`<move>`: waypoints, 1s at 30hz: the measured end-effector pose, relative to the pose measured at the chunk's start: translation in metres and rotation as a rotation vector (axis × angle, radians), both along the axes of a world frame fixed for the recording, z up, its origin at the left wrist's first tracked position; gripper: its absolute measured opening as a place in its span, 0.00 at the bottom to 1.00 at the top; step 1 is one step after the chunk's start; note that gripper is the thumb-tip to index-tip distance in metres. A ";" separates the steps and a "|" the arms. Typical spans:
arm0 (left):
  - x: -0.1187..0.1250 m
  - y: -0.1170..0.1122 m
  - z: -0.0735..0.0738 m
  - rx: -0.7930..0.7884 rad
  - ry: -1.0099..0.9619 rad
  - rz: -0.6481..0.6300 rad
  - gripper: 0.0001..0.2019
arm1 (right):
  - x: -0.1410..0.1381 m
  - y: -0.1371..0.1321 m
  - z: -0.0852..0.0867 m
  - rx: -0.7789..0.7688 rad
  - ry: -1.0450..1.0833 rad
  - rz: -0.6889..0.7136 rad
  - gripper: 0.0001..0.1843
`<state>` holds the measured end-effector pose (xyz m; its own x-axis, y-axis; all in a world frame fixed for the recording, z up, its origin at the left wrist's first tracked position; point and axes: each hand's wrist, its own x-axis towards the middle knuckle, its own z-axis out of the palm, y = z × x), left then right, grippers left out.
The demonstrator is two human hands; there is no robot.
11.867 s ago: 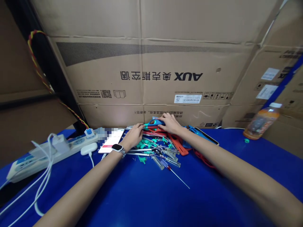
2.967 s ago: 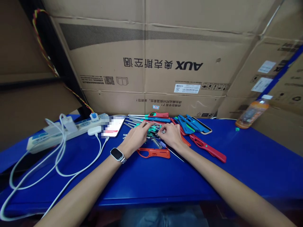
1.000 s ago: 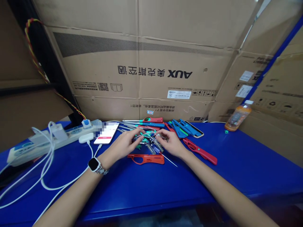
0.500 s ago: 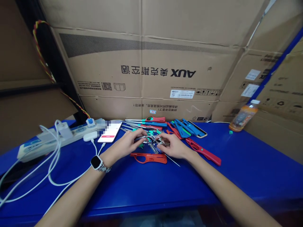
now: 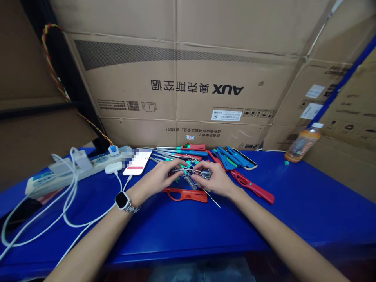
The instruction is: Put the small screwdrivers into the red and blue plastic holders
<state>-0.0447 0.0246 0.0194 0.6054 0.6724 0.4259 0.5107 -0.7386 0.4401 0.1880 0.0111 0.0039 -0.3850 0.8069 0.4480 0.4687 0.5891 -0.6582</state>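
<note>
My left hand (image 5: pixel 161 175) is closed in a pinch around a grey metal lighter tube (image 5: pixel 175 170), near small green plastic pieces (image 5: pixel 187 164). Opposite it, my right hand (image 5: pixel 217 179) curls its thumb and fingers round small lighter parts with a thin white wire (image 5: pixel 197 170); my fingers partly hide them. Below and between the hands lies a clear lighter fuel tank (image 5: pixel 190 183). A thin metal rod (image 5: pixel 213 199) sticks out under my right hand. Closer to me rests an orange lighter casing half (image 5: pixel 188 195).
Behind the hands lie several long-tube lighters (image 5: pixel 190 147). Blue casings (image 5: pixel 226 157) and a red casing (image 5: pixel 252 187) are to the right, with an orange drink bottle (image 5: pixel 304 143) beyond. At left are a phone (image 5: pixel 138 162), a power strip (image 5: pixel 96 161) and white cables (image 5: pixel 69 203).
My right hand's finger and thumb have shifted slightly, spreading a little farther apart around the parts. My left hand stays in nearly the same place. The camera view has moved slightly.
</note>
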 end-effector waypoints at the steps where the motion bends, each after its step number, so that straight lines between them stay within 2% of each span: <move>1: 0.000 0.000 0.000 0.013 0.000 -0.004 0.14 | 0.000 0.000 -0.001 -0.028 -0.016 0.016 0.12; 4: -0.001 -0.001 0.002 0.066 0.012 0.012 0.13 | 0.001 0.002 -0.004 -0.090 -0.112 0.027 0.18; 6: -0.002 -0.001 0.003 0.096 0.032 0.046 0.14 | 0.002 0.004 -0.006 -0.094 -0.145 0.008 0.17; 11: -0.007 -0.002 0.008 0.138 0.111 0.145 0.14 | 0.003 0.006 -0.010 -0.169 0.036 0.096 0.15; 14: -0.007 -0.002 0.008 0.149 0.151 0.145 0.13 | 0.003 0.003 -0.010 -0.213 0.076 0.130 0.16; 22: 0.000 -0.002 0.000 0.162 0.236 0.173 0.12 | 0.001 -0.013 -0.006 -0.226 -0.061 0.018 0.34; 27: 0.002 -0.005 0.001 0.180 0.284 0.206 0.12 | 0.002 -0.008 -0.004 -0.274 0.045 0.015 0.21; 30: 0.005 -0.006 0.001 0.177 0.228 0.240 0.13 | 0.001 -0.004 -0.008 -0.374 0.124 0.028 0.19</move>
